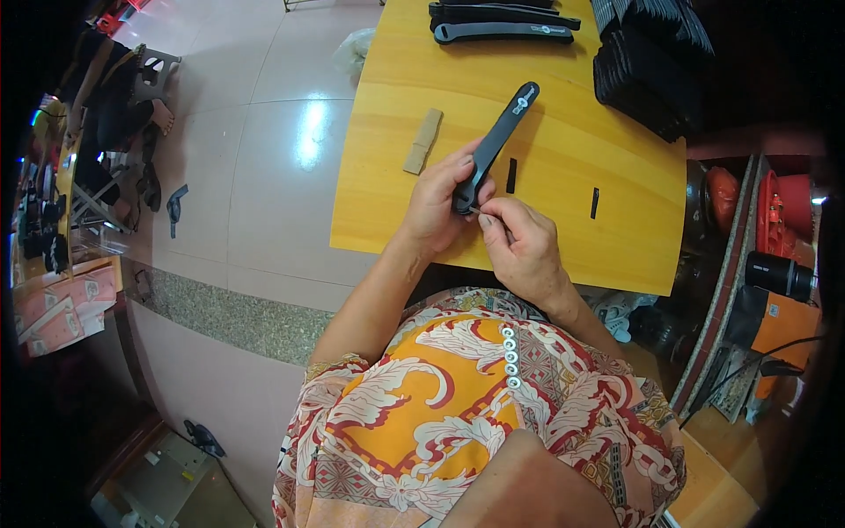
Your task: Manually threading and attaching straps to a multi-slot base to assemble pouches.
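My left hand [433,204] is closed around the lower part of a long black strap [503,134] with a rounded tip and a small pale print. The strap slants up and away to the right above the yellow table. At its near end, my right hand [528,246] is closed in a pinch, thumb against forefinger. A thin, light-coloured sliver shows by the fingertips; I cannot make out what it is. Two short black strips [511,175] lie on the table beyond and to the right of my hands. A tan cardboard-like piece [423,141] lies to the left.
More black straps [503,33] lie piled at the table's [378,202] far side. Dense stacks of black pieces [641,84] stand at the far right. Right of the table are shelves with a red basket [775,216]. At far left, another person sits near a grey stool [155,75].
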A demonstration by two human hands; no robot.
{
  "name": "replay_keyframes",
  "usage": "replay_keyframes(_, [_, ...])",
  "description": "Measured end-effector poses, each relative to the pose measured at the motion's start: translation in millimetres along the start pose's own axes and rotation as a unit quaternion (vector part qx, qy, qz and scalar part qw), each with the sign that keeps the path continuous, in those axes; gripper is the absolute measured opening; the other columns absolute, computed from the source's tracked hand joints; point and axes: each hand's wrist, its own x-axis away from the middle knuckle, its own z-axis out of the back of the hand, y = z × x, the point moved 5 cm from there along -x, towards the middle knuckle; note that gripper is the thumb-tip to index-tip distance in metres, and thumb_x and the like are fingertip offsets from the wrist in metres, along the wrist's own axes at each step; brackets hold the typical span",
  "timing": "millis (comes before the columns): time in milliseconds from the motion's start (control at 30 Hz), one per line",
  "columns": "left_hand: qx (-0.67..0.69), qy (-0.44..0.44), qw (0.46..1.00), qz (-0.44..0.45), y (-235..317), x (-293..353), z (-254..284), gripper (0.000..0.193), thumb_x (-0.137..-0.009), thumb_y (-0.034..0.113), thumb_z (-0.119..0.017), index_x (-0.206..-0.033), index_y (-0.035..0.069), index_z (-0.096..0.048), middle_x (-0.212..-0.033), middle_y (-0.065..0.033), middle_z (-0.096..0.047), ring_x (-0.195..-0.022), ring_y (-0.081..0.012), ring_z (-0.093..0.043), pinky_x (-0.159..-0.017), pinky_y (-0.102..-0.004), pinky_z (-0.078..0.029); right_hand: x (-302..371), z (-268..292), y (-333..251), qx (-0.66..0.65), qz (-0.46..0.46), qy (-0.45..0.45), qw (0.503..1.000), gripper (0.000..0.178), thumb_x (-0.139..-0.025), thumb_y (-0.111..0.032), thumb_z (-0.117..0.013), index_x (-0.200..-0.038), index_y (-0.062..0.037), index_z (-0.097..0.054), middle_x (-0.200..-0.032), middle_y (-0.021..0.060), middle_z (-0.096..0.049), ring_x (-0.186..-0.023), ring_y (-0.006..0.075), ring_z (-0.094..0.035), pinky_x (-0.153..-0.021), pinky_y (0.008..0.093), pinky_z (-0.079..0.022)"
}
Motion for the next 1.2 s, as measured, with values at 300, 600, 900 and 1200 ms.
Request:
replay_keyframes(300, [-0.042,0.014,0.999,-0.010,-0.4,0.2,-0.7,0.044,-0.090,0.021,-0.043,-0.130,0.001,-0.040,-0.068,-0.0052,-0.053,-0.053,-0.0093,-0.044,-0.044,-0.0200,-0.034,0.7,0.6,2.8,-0.013,-0.043,-0.005,0.999,0.007,-0.079,-0.002,-0.058,-0.085,-0.0001,-0.054,-0.073,0.0177,-0.058,-0.067,0.0350,-0.059,-0.057,0.0396,-0.046])
replay_keyframes(600, [-0.075,0.033,0.996,-0.017,-1.6,1.2,-2.9,0.045,-0.091,0.022,-0.043,-0.130,0.001,-0.039,-0.070,-0.0039,-0.053,-0.057,-0.0084,-0.045,-0.047,-0.0200,-0.034,2.4,3.1,3.7,-0.012,-0.053,-0.004,0.999,0.007,-0.079,-0.002,-0.058,-0.085,0.0007,-0.055,-0.074,0.0185,-0.059,-0.069,0.0361,-0.059,-0.058,0.0401,-0.046])
replay_keyframes(900, [-0.133,0.039,0.990,-0.034,-4.6,3.6,-3.8,0.044,-0.090,0.014,-0.044,-0.130,-0.003,-0.038,-0.079,-0.0033,-0.048,-0.070,-0.0125,-0.047,-0.061,-0.0246,-0.039,3.2,5.3,-1.1,0.048,-0.035,-0.001,0.998,0.007,-0.078,-0.001,-0.056,-0.085,0.0006,-0.054,-0.074,0.0185,-0.057,-0.069,0.0370,-0.057,-0.058,0.0431,-0.045])
replay_keyframes(1200, [-0.339,0.034,0.931,-0.132,-3.4,8.0,-10.2,0.047,-0.096,0.021,-0.041,-0.133,-0.006,-0.030,-0.073,-0.0023,-0.048,-0.066,-0.0080,-0.045,-0.058,-0.0219,-0.039,7.0,6.7,-2.1,0.109,-0.004,0.011,0.994,0.007,-0.076,0.000,-0.057,-0.082,0.0000,-0.053,-0.072,0.0172,-0.055,-0.067,0.0360,-0.056,-0.057,0.0424,-0.044])
